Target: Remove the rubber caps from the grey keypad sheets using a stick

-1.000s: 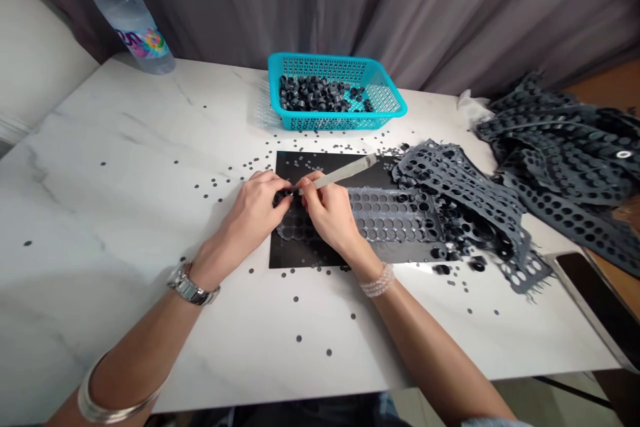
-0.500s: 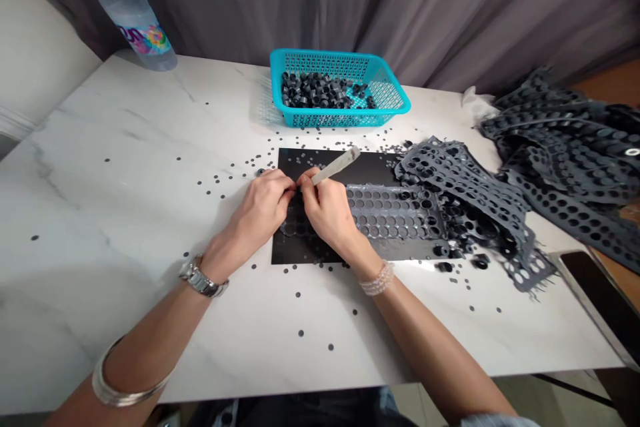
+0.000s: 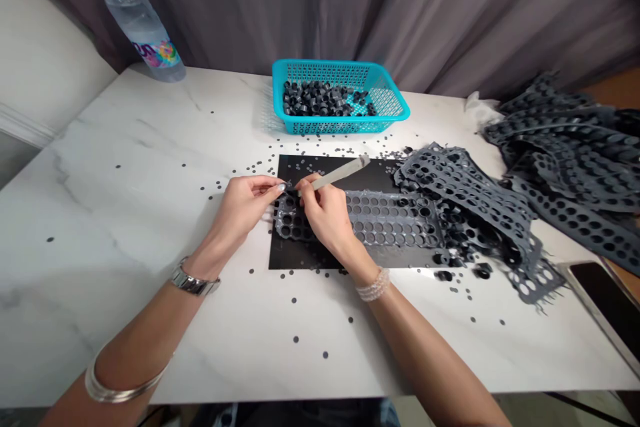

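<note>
A dark grey rubber sheet (image 3: 385,213) with rows of round cups lies on a black mat (image 3: 300,257). My left hand (image 3: 249,205) pinches a small dark piece (image 3: 289,185) at the sheet's upper left corner; its exact shape is too small to tell. Close beside it, my right hand (image 3: 327,207) grips a slim tool with a pale, flat handle (image 3: 345,171), held like a pen and slanting up to the right. The tool's working tip is hidden by the fingers. Several cups at the sheet's left end look like open holes.
Black ring-shaped pieces fill part of a turquoise basket (image 3: 340,127) at the back. Perforated rubber sheets (image 3: 465,193) pile up on the right, near a phone (image 3: 607,307). A water bottle (image 3: 145,33) stands back left. Small dark discs (image 3: 296,339) are scattered over the white table (image 3: 125,233).
My left hand has drawn slightly left and its fingers have straightened into a pinch, with a gap from the right hand. The pale handle has tipped lower to the right. The view shifted slightly.
</note>
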The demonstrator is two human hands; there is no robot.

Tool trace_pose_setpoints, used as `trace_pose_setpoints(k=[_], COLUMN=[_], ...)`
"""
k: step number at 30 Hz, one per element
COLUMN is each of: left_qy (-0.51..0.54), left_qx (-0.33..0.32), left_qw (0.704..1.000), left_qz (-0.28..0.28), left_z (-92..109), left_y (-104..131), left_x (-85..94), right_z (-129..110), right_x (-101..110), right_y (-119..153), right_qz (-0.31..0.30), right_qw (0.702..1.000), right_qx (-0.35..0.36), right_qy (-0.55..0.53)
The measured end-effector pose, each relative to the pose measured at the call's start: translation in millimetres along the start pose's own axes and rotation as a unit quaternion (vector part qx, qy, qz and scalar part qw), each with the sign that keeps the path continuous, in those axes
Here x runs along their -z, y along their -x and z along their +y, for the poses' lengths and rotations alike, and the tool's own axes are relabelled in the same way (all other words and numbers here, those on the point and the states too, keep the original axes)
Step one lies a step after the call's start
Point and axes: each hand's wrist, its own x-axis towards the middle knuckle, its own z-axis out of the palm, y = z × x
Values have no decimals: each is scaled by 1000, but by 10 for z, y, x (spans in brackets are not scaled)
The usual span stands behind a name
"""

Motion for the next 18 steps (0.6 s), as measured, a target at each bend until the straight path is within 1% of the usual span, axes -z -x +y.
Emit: trace_pose_setpoints(k=[3, 5, 7, 8, 9, 11, 13, 14, 16, 18], left_qy=[-35, -64, -107, -138, -174, -253, -319, -343, -377, -394], left_qx=[0, -13, -33, -46, -64, -114, -159, -170, -171, -172], left_qw=[999, 998, 993, 989, 982, 960, 932, 921, 908, 901], left_qz=[-13, -19, -30, -30, -21, 24, 70, 78, 68, 55], left_z=[26, 48, 73, 83, 90, 84, 40, 7, -62, -109], left_y=[10, 16, 22, 24, 23, 7, -38, -70, -144, -203], left_x=[16, 25, 36, 43, 51, 67, 85, 96, 125, 157], right_z=[25, 12, -30, -56, -81, -104, -69, -29, 79, 182], right_x=[23, 67, 160, 231, 316, 516, 718, 803, 910, 921], right_y=[19, 23, 19, 18, 21, 49, 119, 171, 302, 450], right_qz=[1, 16, 42, 55, 68, 85, 83, 74, 56, 45], right_qw=[997, 993, 990, 991, 993, 996, 995, 991, 974, 951], right_qx=[-6, -12, -13, -10, -5, 4, 11, 14, 21, 15], right_qy=[-73, -119, -131, -122, -101, -34, 59, 113, 220, 307])
